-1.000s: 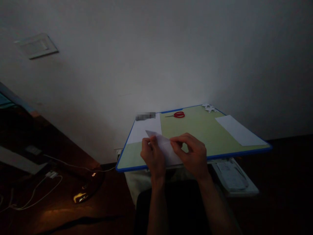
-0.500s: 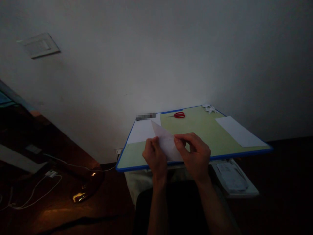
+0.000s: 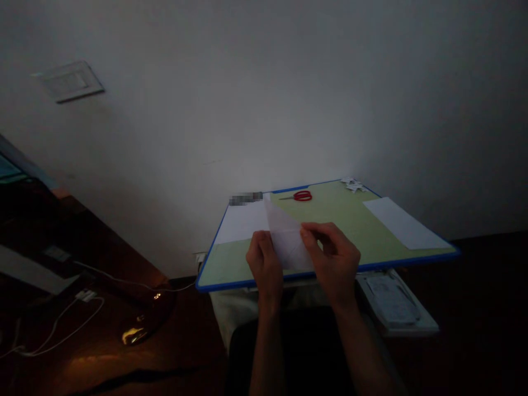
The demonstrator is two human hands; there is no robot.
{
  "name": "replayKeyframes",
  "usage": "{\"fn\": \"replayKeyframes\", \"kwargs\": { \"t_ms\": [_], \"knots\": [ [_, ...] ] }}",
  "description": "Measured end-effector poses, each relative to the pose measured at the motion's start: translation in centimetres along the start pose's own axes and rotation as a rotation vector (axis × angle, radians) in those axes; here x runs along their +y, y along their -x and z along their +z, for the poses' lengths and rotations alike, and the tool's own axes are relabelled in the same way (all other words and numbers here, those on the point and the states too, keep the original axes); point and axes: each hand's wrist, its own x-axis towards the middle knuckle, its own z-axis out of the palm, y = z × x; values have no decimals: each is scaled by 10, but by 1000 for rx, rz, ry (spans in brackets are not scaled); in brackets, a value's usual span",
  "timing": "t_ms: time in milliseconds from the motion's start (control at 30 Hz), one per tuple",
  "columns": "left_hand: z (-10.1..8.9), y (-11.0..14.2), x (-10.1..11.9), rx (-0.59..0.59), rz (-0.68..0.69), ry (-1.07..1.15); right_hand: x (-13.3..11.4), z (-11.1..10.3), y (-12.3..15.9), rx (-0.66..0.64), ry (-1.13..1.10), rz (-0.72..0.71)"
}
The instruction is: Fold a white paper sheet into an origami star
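Note:
A white sheet of paper [image 3: 286, 239] is held up above the near edge of the small table, its pointed corner turned toward the wall. Faint crease lines run across it. My left hand [image 3: 265, 264] is closed on the paper's left edge. With thumb and index finger, my right hand [image 3: 333, 258] pinches the right edge. Beyond the paper, red-handled scissors [image 3: 302, 196] lie on the green tabletop, blades pointing left. A white sheet [image 3: 239, 223] lies flat on the table's left side, partly behind the held paper.
The green table [image 3: 342, 220] has a blue rim and stands against the wall. On its right lies a white paper strip [image 3: 406, 223], with paper scraps [image 3: 352, 185] at the back corner. A blurred-out item [image 3: 245, 198] sits back left. Below right, an open drawer [image 3: 396, 302] juts out.
Both hands have shifted slightly right with the paper. Its pointed corner has moved right and up, and more of its face now shows.

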Motion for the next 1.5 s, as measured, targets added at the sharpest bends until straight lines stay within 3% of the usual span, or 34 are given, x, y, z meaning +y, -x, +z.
{"fn": "replayKeyframes", "kwargs": {
  "t_ms": [267,433,633,833,1100,1367,1500],
  "knots": [
    [-4,-5,-1,-65,-21,-47,-4,-1,-3,-81,-115,138],
    [-7,-3,0,-68,58,-122,-4,-1,-4,-125,-87,219],
    [-8,-1,4,-79,85,-110,-5,-3,-6,-128,-1,190],
    [-20,-10,11,-267,-15,3,-7,-16,-12,-287,7,126],
    [-23,-10,7,-44,-1,42,2,-24,-14,-576,53,54],
    [-22,-8,1,-108,-120,244,6,-36,-18,-651,69,71],
    [-21,-7,2,-24,-119,265,6,-34,-17,-690,64,73]
  ]
}}
